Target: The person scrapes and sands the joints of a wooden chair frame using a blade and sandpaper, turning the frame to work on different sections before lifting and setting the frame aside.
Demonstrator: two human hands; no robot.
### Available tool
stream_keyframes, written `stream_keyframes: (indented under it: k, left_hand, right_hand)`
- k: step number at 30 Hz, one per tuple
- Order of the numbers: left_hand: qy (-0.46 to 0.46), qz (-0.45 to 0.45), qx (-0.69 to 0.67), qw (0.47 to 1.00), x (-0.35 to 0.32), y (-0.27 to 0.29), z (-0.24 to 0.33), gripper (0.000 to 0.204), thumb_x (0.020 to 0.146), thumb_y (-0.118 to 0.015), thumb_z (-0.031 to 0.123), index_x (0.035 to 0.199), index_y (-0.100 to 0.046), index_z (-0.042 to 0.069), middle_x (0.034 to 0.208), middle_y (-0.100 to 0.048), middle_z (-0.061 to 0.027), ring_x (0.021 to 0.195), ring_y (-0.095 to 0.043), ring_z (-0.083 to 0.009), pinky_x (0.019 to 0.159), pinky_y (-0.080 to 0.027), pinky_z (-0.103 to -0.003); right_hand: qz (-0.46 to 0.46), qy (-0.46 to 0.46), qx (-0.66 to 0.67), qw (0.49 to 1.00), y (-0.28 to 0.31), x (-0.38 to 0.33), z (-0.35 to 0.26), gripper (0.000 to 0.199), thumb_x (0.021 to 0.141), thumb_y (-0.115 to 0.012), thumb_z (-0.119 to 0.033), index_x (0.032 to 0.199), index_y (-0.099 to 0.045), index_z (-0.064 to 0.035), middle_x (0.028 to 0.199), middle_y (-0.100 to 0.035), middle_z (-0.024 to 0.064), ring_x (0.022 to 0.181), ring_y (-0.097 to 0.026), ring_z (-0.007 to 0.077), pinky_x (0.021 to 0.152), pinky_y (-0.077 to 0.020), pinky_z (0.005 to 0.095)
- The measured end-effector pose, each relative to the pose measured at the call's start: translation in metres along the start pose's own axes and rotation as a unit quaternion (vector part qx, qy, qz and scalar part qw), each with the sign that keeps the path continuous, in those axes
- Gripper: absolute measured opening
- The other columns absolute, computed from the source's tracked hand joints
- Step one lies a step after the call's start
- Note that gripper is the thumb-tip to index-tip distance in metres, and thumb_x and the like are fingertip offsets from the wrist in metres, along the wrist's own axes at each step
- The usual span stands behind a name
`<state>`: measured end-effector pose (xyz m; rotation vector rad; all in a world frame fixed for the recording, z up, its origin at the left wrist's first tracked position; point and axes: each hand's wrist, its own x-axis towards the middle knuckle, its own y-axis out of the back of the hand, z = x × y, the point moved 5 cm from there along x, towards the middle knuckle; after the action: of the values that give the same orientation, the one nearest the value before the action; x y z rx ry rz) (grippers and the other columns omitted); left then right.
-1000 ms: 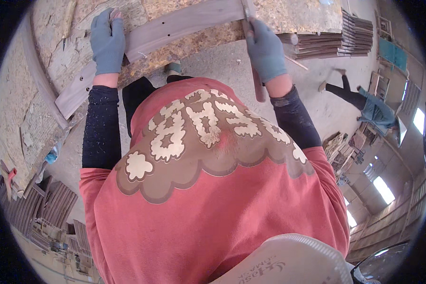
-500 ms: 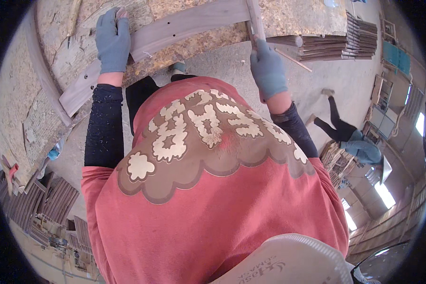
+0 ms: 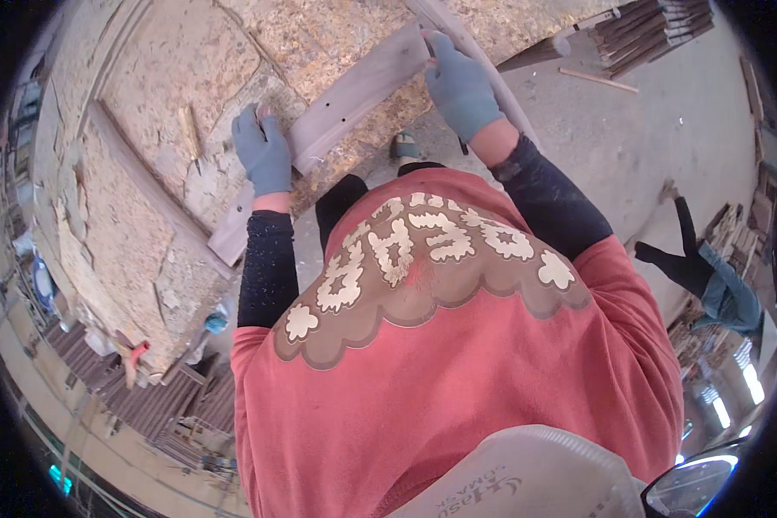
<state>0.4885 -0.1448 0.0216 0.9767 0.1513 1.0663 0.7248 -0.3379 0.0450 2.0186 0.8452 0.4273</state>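
Note:
A curved wooden board (image 3: pixel 363 91) with small dark holes spans the workbench edge diagonally, between two longer wooden rails. My left hand (image 3: pixel 264 154), in a grey-blue glove with bare fingertips showing, lies across the board's left part with its fingers bent over it. At the board's far right end is my right hand (image 3: pixel 464 91), gloved alike and closed beside the right rail (image 3: pixel 483 65). A slim dark end pokes out below that palm; what it belongs to is hidden. The left rail (image 3: pixel 151 186) meets the board's lower left end.
A tool with a light wooden handle (image 3: pixel 189 129) lies on the worn, flaking workbench (image 3: pixel 177 65). Stacked wooden slats (image 3: pixel 634 39) are at upper right, with a loose stick (image 3: pixel 597 80) on the floor. Another person (image 3: pixel 708 272) works at the far right.
The view has turned, shifting the bench and frame. My right hand has moved from the right rail's near end onto the board's end; my left hand remains at the board.

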Motion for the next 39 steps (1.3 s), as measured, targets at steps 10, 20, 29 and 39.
stream_keyframes:
  k: [10,20,29,39]
  left_hand:
    - [-0.001,-0.046,0.033,0.998,0.001,-0.002,0.008,0.025,0.088,-0.053,0.014,0.105,-0.056,-0.004,0.097,-0.055,-0.0211,0.09,-0.053,-0.0351,0.082,-0.043,-0.041]
    - [0.014,-0.065,0.03,0.997,0.003,-0.003,0.008,0.028,0.085,-0.052,0.011,0.107,-0.055,-0.005,0.099,-0.054,-0.0204,0.092,-0.053,-0.0343,0.084,-0.042,-0.04]
    - [-0.015,-0.035,0.024,0.999,0.001,-0.004,0.01,0.027,0.085,-0.053,0.01,0.107,-0.055,-0.005,0.097,-0.054,-0.0191,0.09,-0.053,-0.0329,0.081,-0.043,-0.04]
    - [-0.009,-0.009,0.02,1.0,-0.003,0.005,0.006,0.019,0.086,-0.056,0.017,0.091,-0.057,-0.001,0.088,-0.054,-0.0183,0.086,-0.051,-0.0359,0.079,-0.042,-0.042]
  right_hand:
    - [-0.014,-0.042,0.013,0.999,-0.011,0.022,0.003,0.024,0.089,-0.048,-0.017,0.105,-0.065,-0.0121,0.087,-0.067,0.0165,0.082,-0.064,0.0352,0.074,-0.0504,0.0404]
    - [-0.019,-0.155,0.051,0.986,0.01,-0.029,0.018,0.025,0.089,-0.048,-0.016,0.107,-0.065,-0.0125,0.087,-0.065,0.0197,0.08,-0.063,0.0353,0.071,-0.0501,0.04]
    - [0.003,-0.05,0.09,0.995,0.007,-0.047,0.017,0.027,0.086,-0.049,-0.013,0.111,-0.059,-0.0091,0.098,-0.064,0.0203,0.092,-0.061,0.0373,0.082,-0.0484,0.0447]
    - [-0.019,-0.029,0.217,0.975,0.013,-0.063,0.025,0.034,0.084,-0.047,-0.001,0.116,-0.058,-0.0033,0.088,-0.062,0.0073,0.065,-0.051,0.0108,0.06,-0.044,0.0265]
